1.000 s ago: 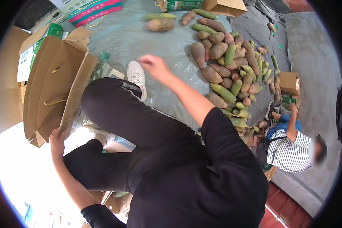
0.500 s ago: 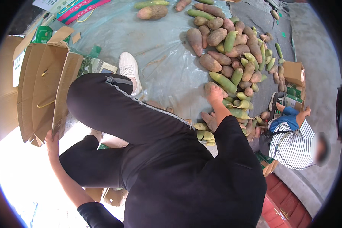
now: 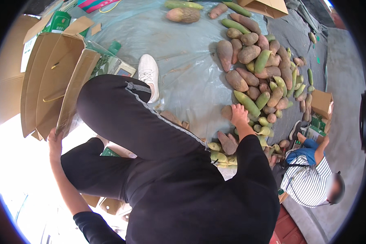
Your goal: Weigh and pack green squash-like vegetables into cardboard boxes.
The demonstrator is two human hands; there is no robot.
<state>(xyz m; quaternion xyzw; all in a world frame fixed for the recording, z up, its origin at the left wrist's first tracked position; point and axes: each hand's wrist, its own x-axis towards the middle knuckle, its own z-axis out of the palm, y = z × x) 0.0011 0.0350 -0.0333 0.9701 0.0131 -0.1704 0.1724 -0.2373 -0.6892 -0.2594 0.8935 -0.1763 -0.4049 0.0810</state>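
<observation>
At the near left edge of a pile, my right hand (image 3: 240,115) has its fingers closed over a brownish root vegetable (image 3: 226,112), partly covered by the fingers. A long green root vegetable (image 3: 246,103) lies right beside it. The pile holds several thick reddish-brown roots (image 3: 236,80) and slimmer green ones. On the left, my left hand (image 3: 54,141) grips the lower edge of an open brown cardboard box (image 3: 49,77). That box is tilted on its side, and a yellow cord handle shows inside.
Bluish plastic sheeting (image 3: 183,53) covers the ground, with my white shoe (image 3: 148,71) on it. Green-and-white cartons (image 3: 57,22) stand behind the box. At right, a person in a striped shirt (image 3: 303,175) sits near another cardboard box (image 3: 322,102). A further box (image 3: 264,7) is at the top.
The view has shifted, so the pile sits lower and further right. My right hand has drawn the brownish root slightly left, away from the pile. My left hand keeps its hold on the box.
</observation>
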